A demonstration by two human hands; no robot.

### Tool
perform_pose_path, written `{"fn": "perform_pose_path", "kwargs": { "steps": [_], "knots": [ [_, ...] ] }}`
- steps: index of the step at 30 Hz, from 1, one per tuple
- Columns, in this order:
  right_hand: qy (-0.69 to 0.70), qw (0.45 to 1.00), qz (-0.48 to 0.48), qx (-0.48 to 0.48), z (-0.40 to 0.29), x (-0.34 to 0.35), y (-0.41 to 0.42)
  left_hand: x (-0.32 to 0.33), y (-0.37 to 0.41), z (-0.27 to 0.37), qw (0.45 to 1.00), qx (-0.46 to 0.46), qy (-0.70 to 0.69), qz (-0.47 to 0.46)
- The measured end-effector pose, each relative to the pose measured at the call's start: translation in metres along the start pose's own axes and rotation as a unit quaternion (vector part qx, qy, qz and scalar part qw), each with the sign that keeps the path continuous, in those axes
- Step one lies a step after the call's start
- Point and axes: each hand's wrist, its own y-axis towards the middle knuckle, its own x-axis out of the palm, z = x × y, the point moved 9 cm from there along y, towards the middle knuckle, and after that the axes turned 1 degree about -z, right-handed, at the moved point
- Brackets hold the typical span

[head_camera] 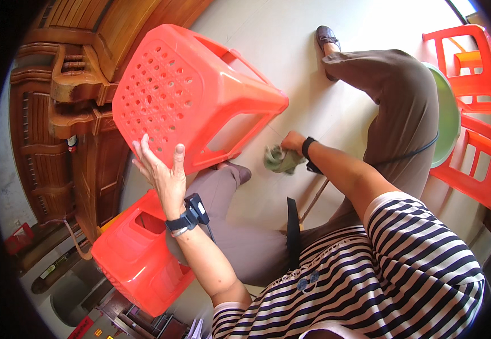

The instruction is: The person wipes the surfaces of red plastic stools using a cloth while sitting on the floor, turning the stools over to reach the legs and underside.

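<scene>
A red plastic stool [228, 97] is tilted before me, its perforated seat turned to the left and its legs pointing right. The palm and fingers of my left hand [160, 169] lie against the lower edge of the seat, with the thumb apart from the fingers. To the right of the stool and below its legs, my right hand [293, 140] grips a bunched green and white cloth [282, 160]. The cloth hangs over the tiled floor, apart from the stool.
Another red stool [131, 254] lies at the lower left. Carved wooden furniture [80, 84] lines the left side. Beyond my leg at the right are a green plastic basin [446, 114] and more red stools [480, 156]. A thin stick [314, 200] is near my lap.
</scene>
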Motion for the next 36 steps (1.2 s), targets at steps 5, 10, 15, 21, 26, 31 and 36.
{"fn": "perform_pose_path", "kwargs": {
  "steps": [5,10,15,21,26,31,36],
  "knots": [
    [0.495,0.836,0.212,0.104,0.048,-0.143,0.036,0.001,0.0,-0.001,0.999,0.016,0.005,0.028],
    [0.627,0.76,0.158,-0.062,-0.164,-0.24,0.01,0.001,-0.002,0.005,0.999,0.02,0.024,0.028],
    [0.096,0.968,0.06,-0.224,-0.276,-0.242,0.06,-0.001,0.003,0.011,0.999,0.025,0.016,0.013],
    [-0.18,0.939,0.122,-0.268,-0.241,-0.217,0.125,0.0,0.006,0.017,0.999,0.02,0.027,0.015],
    [-0.163,0.973,0.06,-0.149,-0.185,-0.191,0.089,0.001,0.003,0.013,0.998,0.037,0.048,0.022],
    [0.034,0.995,0.057,-0.073,-0.124,-0.17,0.028,-0.003,0.005,0.008,0.999,0.036,0.008,0.007],
    [-0.029,0.989,-0.137,-0.039,-0.035,-0.085,0.028,-0.016,0.002,-0.007,0.997,-0.05,0.046,0.022]
  ]
}}
